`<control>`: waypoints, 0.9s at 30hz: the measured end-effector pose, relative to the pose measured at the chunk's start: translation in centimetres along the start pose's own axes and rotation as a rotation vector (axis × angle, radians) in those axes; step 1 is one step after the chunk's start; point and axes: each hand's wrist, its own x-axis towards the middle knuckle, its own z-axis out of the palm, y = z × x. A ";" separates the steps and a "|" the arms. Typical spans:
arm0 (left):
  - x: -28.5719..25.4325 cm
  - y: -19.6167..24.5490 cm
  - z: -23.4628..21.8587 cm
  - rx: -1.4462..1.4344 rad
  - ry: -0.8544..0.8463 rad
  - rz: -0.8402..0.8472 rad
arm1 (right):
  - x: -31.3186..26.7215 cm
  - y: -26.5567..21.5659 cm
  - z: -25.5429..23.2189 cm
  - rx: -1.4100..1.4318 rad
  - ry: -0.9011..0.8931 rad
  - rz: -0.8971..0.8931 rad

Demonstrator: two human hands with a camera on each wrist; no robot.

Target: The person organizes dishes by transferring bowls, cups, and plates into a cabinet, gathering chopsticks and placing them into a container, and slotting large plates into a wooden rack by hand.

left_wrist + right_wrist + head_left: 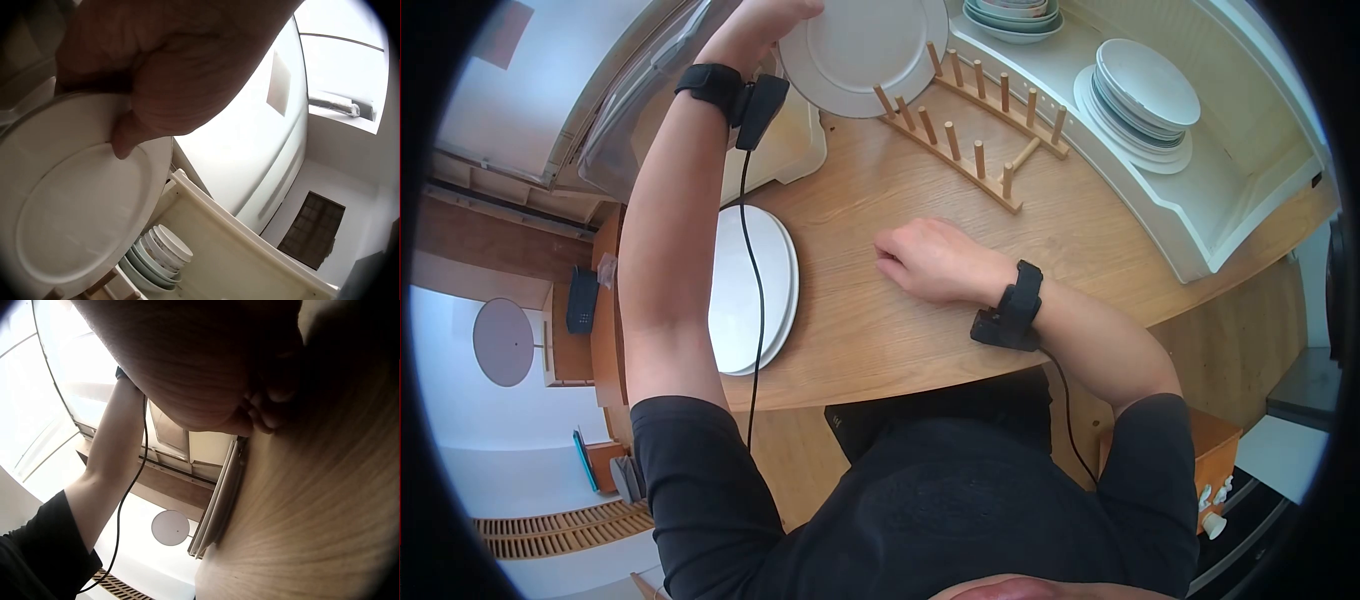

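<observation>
Head view: left hand (765, 22) grips round, smooth white plate (862, 50) over slatted wooden rack (970, 130); right hand (930, 262), fingers curled, rests empty on grained wooden table (880, 330).

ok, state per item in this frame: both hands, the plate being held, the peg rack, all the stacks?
left hand: raised, gripping the plate's rim
white plate: held tilted at the rack's far end, not yet slotted
wooden peg rack: flat on the table, slots bare
right hand: resting on the table, fingers loosely curled, holding nothing
plate stack: flat on the table, near its left edge
bowl stack: nested in the white tray
dish stack: nested in the white tray
</observation>
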 end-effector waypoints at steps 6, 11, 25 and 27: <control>3.9 -4.6 -0.5 -0.096 -0.106 0.058 | -0.3 -0.3 -0.4 -0.005 -0.011 0.002; 4.1 -4.9 -0.4 -0.168 -0.116 0.056 | -0.4 0.0 -0.3 -0.003 -0.005 0.002; -15.0 1.9 -6.4 0.096 0.392 0.234 | -0.2 0.2 -0.3 0.052 0.000 -0.022; -19.7 -0.1 -8.4 0.045 0.284 0.022 | -0.2 -0.1 -0.2 0.018 0.008 -0.030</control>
